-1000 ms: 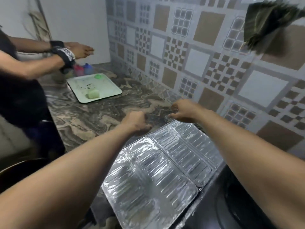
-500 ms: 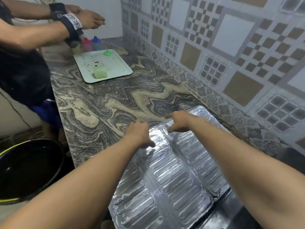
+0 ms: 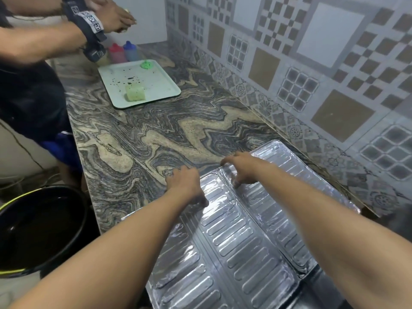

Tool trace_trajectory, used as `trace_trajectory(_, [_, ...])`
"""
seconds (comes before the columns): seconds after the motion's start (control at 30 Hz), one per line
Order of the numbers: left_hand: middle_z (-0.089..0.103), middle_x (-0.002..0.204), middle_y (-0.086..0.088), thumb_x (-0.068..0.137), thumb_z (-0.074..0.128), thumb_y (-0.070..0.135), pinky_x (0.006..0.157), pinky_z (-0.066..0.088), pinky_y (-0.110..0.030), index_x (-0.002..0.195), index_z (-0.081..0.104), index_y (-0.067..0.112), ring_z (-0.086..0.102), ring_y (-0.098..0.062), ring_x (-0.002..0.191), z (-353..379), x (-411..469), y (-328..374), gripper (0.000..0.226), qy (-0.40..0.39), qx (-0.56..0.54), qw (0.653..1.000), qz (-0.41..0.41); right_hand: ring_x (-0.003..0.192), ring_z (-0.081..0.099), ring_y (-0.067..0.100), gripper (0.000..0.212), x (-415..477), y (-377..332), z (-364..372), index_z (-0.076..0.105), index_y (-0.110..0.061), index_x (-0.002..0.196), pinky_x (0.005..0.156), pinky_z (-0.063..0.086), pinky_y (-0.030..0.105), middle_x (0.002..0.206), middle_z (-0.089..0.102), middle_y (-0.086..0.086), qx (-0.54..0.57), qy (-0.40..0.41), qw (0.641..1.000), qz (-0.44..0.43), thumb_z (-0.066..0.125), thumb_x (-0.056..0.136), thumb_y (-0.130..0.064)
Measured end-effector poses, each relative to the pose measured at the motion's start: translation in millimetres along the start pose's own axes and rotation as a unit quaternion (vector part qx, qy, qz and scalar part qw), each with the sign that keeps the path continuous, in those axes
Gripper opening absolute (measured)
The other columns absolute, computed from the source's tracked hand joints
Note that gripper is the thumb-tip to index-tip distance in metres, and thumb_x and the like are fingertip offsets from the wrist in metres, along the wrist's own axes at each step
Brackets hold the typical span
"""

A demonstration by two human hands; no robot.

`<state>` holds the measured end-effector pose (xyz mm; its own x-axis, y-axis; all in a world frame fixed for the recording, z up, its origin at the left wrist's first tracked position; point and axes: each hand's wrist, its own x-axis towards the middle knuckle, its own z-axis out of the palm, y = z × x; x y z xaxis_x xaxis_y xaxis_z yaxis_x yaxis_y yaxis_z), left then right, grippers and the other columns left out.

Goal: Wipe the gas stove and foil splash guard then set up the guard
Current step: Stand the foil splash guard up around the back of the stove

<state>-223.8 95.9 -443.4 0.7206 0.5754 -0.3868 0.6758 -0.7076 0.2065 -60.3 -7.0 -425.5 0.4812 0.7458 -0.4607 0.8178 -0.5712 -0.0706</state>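
The silver foil splash guard (image 3: 234, 248) lies flat and unfolded, with several ribbed panels spread across the marble counter (image 3: 156, 134). Its near right corner overlaps the dark gas stove (image 3: 330, 295), of which only a strip shows at the bottom right. My left hand (image 3: 185, 186) grips the guard's far edge at a left panel, fingers curled over the rim and thumb on the foil. Just to its right, my right hand (image 3: 243, 168) holds the same far edge, fingers at the rim and thumb pressing the foil.
A white tray (image 3: 165, 85) at the far left holds a pale sponge (image 3: 134, 92) and a green scrubber (image 3: 147, 64). Red and blue bottles (image 3: 122, 52) stand behind it. Another person (image 3: 40, 90) stands at the counter's left. A black bucket (image 3: 40, 226) sits below. The tiled wall (image 3: 312, 63) borders the right.
The view has tilted down and the hanging cloth at top right has left the frame. Both my hands stay on the guard's far edge, which now lies flatter on the counter.
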Motion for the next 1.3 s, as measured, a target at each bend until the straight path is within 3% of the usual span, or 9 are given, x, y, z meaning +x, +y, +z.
trace_trajectory(0.13, [0.059, 0.121, -0.004, 0.057, 0.090, 0.051, 0.098, 0.046, -0.048, 0.128, 0.046, 0.016, 0.055, -0.029, 0.113, -1.7, 4.7, -0.6, 0.090, -0.015, -0.042, 0.999, 0.003, 0.129, 0.039, 0.030, 0.082, 0.4, 0.7, -3.8, 0.047, -0.032, 0.134, 0.106, 0.041, 0.049, 0.140, 0.045, 0.007, -0.005, 0.019, 1.000, -0.007, 0.090, 0.065, -0.037])
trace_trajectory(0.3, [0.070, 0.098, -0.007, 0.083, 0.074, 0.031, 0.082, 0.055, -0.037, 0.096, 0.066, 0.012, 0.065, -0.026, 0.091, -24.9, 6.0, -0.2, 0.024, 0.001, -0.147, 0.989, 0.029, 0.106, 0.057, 0.028, 0.037, -8.1, 9.3, -25.9, 0.055, -0.031, 0.103, 0.085, 0.049, 0.036, 0.117, 0.064, 0.002, 0.006, 0.059, 0.998, -0.006, 0.081, 0.077, -0.034])
trace_trajectory(0.4, [0.072, 0.088, -0.005, 0.083, 0.074, 0.026, 0.074, 0.052, -0.030, 0.082, 0.068, 0.016, 0.068, -0.025, 0.087, -47.8, -1.3, 2.9, 0.012, 0.023, -0.173, 0.983, 0.062, 0.093, 0.059, 0.022, 0.022, -29.5, 14.5, -52.4, 0.058, -0.031, 0.089, 0.072, 0.040, 0.028, 0.100, 0.063, -0.003, 0.037, 0.079, 0.996, -0.013, 0.079, 0.081, -0.030])
trace_trajectory(0.5, [0.071, 0.087, -0.004, 0.086, 0.074, 0.029, 0.070, 0.045, -0.027, 0.078, 0.064, 0.023, 0.065, -0.023, 0.086, -77.5, -17.9, 12.2, 0.014, 0.064, -0.186, 0.976, 0.095, 0.096, 0.061, 0.018, 0.010, -60.7, 17.6, -82.8, 0.069, -0.033, 0.086, 0.078, 0.043, 0.028, 0.101, 0.068, -0.005, 0.070, 0.100, 0.992, -0.012, 0.078, 0.084, -0.029])
trace_trajectory(0.63, [0.073, 0.093, -0.003, 0.087, 0.072, 0.028, 0.076, 0.046, -0.027, 0.089, 0.069, 0.024, 0.066, -0.023, 0.092, -117.8, -48.9, 26.8, 0.005, 0.131, -0.186, 0.962, 0.153, 0.091, 0.058, 0.013, 0.020, -109.6, 16.8, -118.7, 0.076, -0.022, 0.106, 0.077, 0.039, 0.023, 0.095, 0.065, -0.003, 0.111, 0.145, 0.983, 0.000, 0.076, 0.086, -0.027])
trace_trajectory(0.87, [0.071, 0.089, 0.001, 0.086, 0.074, 0.022, 0.076, 0.052, -0.031, 0.088, 0.072, 0.027, 0.067, -0.023, 0.087, -168.8, -99.4, 58.5, 0.006, 0.197, -0.172, 0.935, 0.241, 0.075, 0.056, -0.006, 0.016, -197.8, 12.9, -158.1, 0.077, -0.018, 0.104, 0.064, 0.038, 0.012, 0.085, 0.067, -0.013, 0.173, 0.215, 0.961, -0.004, 0.072, 0.090, -0.021])
trace_trajectory(1.1, [0.075, 0.105, 0.004, 0.086, 0.073, 0.034, 0.088, 0.054, -0.041, 0.094, 0.074, 0.036, 0.068, -0.022, 0.099, -198.2, -108.3, 94.5, 0.008, 0.215, -0.150, 0.919, 0.294, 0.091, 0.068, 0.021, 0.015, -239.4, 26.4, -167.7, 0.076, -0.018, 0.106, 0.077, 0.053, 0.029, 0.103, 0.073, 0.001, 0.152, 0.274, 0.949, 0.041, 0.067, 0.093, -0.021])
trace_trajectory(1.17, [0.073, 0.111, 0.005, 0.086, 0.072, 0.040, 0.093, 0.049, -0.041, 0.098, 0.076, 0.039, 0.063, -0.024, 0.108, -200.4, -106.7, 103.5, 0.012, 0.265, -0.136, 0.911, 0.284, 0.093, 0.067, 0.021, 0.014, -244.7, 32.8, -164.2, 0.076, -0.020, 0.103, 0.084, 0.052, 0.036, 0.101, 0.073, 0.001, 0.169, 0.297, 0.938, 0.056, 0.065, 0.094, -0.023])
trace_trajectory(1.3, [0.066, 0.117, 0.007, 0.085, 0.069, 0.052, 0.088, 0.034, -0.040, 0.100, 0.076, 0.040, 0.047, -0.026, 0.114, -189.8, -103.1, 122.7, 0.021, 0.381, -0.095, 0.887, 0.245, 0.088, 0.063, 0.011, 0.011, -246.0, 41.1, -152.7, 0.075, -0.024, 0.098, 0.077, 0.045, 0.030, 0.095, 0.071, -0.004, 0.186, 0.340, 0.918, 0.087, 0.063, 0.095, -0.025])
